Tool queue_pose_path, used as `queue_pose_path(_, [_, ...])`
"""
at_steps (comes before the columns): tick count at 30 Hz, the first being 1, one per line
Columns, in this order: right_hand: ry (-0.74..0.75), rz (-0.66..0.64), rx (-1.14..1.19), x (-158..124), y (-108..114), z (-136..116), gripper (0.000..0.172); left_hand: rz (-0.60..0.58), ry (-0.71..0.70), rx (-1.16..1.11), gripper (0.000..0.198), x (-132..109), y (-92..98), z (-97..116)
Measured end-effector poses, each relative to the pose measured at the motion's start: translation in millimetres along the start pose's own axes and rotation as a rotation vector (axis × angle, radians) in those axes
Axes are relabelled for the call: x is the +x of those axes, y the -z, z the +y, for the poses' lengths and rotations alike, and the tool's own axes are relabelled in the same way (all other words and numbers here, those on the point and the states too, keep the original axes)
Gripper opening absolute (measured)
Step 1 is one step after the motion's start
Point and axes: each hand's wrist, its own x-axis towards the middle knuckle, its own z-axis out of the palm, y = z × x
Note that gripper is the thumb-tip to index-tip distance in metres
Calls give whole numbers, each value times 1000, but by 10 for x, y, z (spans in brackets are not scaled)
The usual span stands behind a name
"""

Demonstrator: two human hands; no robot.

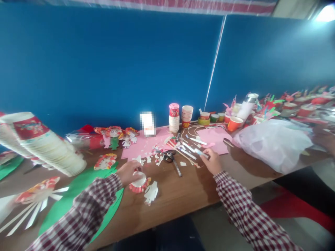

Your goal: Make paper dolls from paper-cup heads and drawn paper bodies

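Observation:
My left hand (130,172) is closed at the far rim of a cut paper cup (139,187), whose red and yellow sides are folded outward round a white base. Just right of the cup, a white paper figure cut-out (151,192) lies on the table. My right hand (213,161) grips a slim white and light-blue tube (201,153), its exact kind too blurred to tell. Between the hands lie black scissors (169,156), a pen (177,168) and scattered white paper scraps (149,159).
Leaning stacked paper cups (49,143) and green paper (68,195) are at left. Finished-looking paper figures (114,137) stand behind. Upright cup stacks (174,118) are at the back, pink sheets (216,139) in the middle, and a white plastic bag (274,143) at right.

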Motion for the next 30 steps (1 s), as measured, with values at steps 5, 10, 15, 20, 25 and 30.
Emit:
queue_pose_path(5, [27, 5, -47, -28, 14, -36, 21, 193, 20, -29, 10, -232, 190, 132])
queue_pose_path(10, [107, -6, 39, -382, -16, -563, 30, 487, -47, 33, 6, -665, 169, 460])
queue_pose_path(15, [-280, -757, 832, -1056, -173, -1407, 41, 796, -437, 260, 9, -1075, -98, 880])
queue_pose_path(20, [-398, -931, 1050, -1362, -271, -1746, 45, 820, -576, 313, 13, -1368, -301, 1129])
queue_pose_path(25, [-316, -942, 1100, -1426, -374, -1780, 50, 792, -503, 285, 16, -1520, -441, 1078])
queue_pose_path(30, [-221, -790, 963, -1323, -522, -1734, 40, 707, -218, -137, 77, -1525, -703, 950])
